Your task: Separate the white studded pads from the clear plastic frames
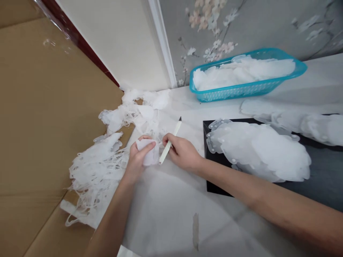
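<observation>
My left hand (135, 159) is closed on a thin white translucent piece (149, 152), thumb on its face and fingers behind. To its right, my right hand (184, 152) is closed with a white pen-shaped tool (176, 129) held across its fingers. The tool's dark pointed tip faces away from me, its blunt end toward the held piece. My right fingertips are pinched near the piece's right edge; whether they also grip a scrap there I cannot make out. Stringy white offcuts (98, 171) are heaped left of my left hand.
A blue plastic basket (238, 91) of white pieces stands against the flowered wall. On a black tray (218, 185) lies a pile of translucent white pieces (268, 150), with another row (316, 125) behind. Brown cardboard (53, 107) lies left of the white table (166, 221).
</observation>
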Demonstrator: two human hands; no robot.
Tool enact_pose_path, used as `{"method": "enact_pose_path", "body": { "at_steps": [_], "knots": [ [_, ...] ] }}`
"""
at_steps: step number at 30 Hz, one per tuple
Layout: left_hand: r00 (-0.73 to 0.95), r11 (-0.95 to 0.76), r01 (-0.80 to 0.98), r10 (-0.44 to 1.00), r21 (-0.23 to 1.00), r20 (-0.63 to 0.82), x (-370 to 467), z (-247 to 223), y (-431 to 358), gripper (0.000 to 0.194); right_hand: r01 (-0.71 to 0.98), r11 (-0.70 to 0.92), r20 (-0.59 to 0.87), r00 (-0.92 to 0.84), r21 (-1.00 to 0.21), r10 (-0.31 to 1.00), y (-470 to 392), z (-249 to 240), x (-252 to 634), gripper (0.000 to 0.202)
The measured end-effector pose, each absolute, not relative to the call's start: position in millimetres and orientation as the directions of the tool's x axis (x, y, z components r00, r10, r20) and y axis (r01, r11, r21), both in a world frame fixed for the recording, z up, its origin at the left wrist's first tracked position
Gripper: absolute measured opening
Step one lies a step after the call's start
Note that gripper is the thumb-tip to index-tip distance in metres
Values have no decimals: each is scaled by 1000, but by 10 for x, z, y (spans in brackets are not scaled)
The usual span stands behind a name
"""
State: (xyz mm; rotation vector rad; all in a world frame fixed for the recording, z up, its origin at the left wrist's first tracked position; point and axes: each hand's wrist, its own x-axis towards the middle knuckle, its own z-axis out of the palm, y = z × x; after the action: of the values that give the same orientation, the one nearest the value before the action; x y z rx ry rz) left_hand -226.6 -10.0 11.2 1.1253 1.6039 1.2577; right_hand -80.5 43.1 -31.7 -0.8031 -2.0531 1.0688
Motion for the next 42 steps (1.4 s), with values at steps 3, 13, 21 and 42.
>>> {"method": "enact_pose_path", "body": {
  "at_steps": [3,13,21,42],
  "knots": [
    [-367,81,333,929,939,50,-2294,89,-87,23,211,432,262,-545,-877,796,445,-342,-808,19],
    [-446,-24,558,834,829,324,-2289,43,-86,22,153,341,234,-474,-927,849,479,-387,-828,16],
    [-319,-10,375,937,927,139,-2243,37,-85,25,-17,327,295,-476,-945,829,463,-375,-818,24],
    [-387,13,318,915,948,117,-2228,0,-51,25,-224,116,188,-337,-968,923,372,-391,-970,22]
  ]
}}
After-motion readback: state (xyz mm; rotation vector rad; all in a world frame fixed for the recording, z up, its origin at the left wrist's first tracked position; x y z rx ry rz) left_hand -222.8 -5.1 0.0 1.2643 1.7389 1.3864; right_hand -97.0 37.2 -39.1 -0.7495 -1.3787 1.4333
